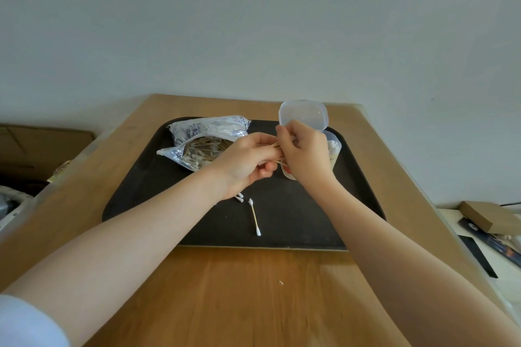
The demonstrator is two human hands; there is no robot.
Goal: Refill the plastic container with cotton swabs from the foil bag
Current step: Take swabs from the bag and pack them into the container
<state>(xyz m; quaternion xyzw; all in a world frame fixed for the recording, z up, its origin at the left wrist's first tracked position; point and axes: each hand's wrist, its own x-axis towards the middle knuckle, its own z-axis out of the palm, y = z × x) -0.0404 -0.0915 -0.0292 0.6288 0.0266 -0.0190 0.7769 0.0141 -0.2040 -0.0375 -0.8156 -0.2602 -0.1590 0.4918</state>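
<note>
Both hands are meeting over the tray (296, 222), left hand (248, 163) and right hand (304, 152) pinching a bundle of swabs (275, 146). The container (334, 149) is sitting open right behind the right hand, and the bag (203, 141) is lying just left of the left hand.

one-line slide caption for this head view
Both hands pass a bundle of cotton swabs from foil bag toward the open plastic container.
</note>
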